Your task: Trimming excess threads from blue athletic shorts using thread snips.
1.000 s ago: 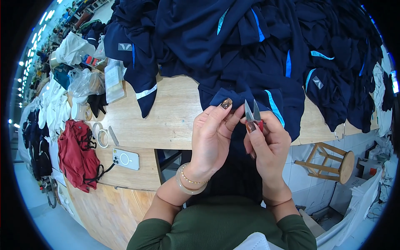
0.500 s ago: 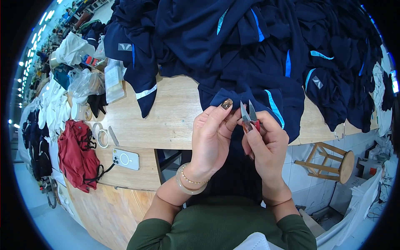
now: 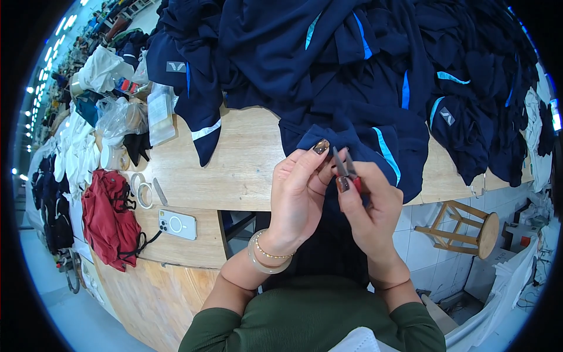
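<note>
The left hand (image 3: 298,186) is in the centre of the frame, palm side partly visible. Its grip is closed, pinching a raised fold of the navy-blue fabric garment (image 3: 328,137) between thumb and index finger. The garment lies at centre, extending right to a light-blue curved stripe (image 3: 386,154) and hanging past the near edge of the tabletop (image 3: 240,176), which is pale wood.

The right hand (image 3: 373,205) is immediately right of the left hand. Its grip is clenched around a small pair of metal snips with a red handle (image 3: 345,166). The two pointed blades are slightly parted and directed toward the upper part of the frame, beside the left fingertips. Contact between blades and fabric cannot be determined.

A large pile of navy-blue garments with blue trim (image 3: 264,58) occupies the upper centre and upper right of the frame. At centre left, two pale ring-shaped tape rolls (image 3: 144,195) rest near a white smartphone (image 3: 177,224), camera side up. A crumpled dark-red cloth item with black cords (image 3: 108,217) lies left of the smartphone. A round-seated wooden stool (image 3: 488,234) is at the lower right, below tabletop level.
</note>
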{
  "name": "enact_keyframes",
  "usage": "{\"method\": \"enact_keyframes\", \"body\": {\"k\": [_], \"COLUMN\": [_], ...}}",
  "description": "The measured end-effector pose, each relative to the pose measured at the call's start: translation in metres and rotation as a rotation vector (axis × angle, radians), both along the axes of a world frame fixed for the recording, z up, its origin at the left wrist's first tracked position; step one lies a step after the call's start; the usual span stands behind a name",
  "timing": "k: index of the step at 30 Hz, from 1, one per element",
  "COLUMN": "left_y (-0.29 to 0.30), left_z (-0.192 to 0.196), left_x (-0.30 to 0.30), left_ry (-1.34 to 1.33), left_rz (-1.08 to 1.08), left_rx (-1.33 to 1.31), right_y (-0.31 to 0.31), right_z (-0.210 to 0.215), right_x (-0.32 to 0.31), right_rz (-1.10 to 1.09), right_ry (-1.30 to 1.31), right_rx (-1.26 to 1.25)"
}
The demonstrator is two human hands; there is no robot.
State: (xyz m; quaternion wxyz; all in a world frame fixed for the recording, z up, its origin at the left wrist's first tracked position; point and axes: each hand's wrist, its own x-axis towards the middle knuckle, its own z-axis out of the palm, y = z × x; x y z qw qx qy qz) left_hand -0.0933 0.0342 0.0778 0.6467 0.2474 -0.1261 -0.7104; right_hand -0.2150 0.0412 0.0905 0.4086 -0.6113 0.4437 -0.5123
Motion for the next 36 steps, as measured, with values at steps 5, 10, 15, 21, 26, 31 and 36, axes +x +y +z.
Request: {"method": "enact_keyframes", "body": {"k": [5, 10, 15, 21, 26, 31, 36], "left_y": [0.0, -0.002, -0.002, -0.002, -0.003, -0.003, -0.003], "left_z": [0.002, 0.003, 0.003, 0.002, 0.0, 0.0, 0.001], "left_x": [0.0, -0.001, -0.001, -0.002, -0.003, -0.003, -0.004], "left_ry": [0.011, 0.088, 0.07, 0.016, 0.015, 0.018, 0.021], "left_rz": [-0.026, 0.005, -0.015, -0.014, -0.019, -0.017, -0.007], "left_rx": [0.025, -0.006, -0.013, -0.026, -0.034, -0.039, -0.038], "right_y": [0.001, 0.002, 0.001, -0.001, -0.001, -0.001, -0.001], "right_z": [0.009, 0.011, 0.006, 0.004, 0.003, 0.003, 0.003], "right_x": [-0.005, -0.011, -0.01, -0.009, -0.01, -0.01, -0.009], "right_rz": [0.049, 0.087, 0.101, 0.093, 0.101, 0.093, 0.078], "right_ry": [-0.052, -0.198, -0.141, -0.14, -0.131, -0.136, -0.132], "right_rx": [0.064, 0.268, 0.244, 0.205, 0.194, 0.206, 0.176]}}
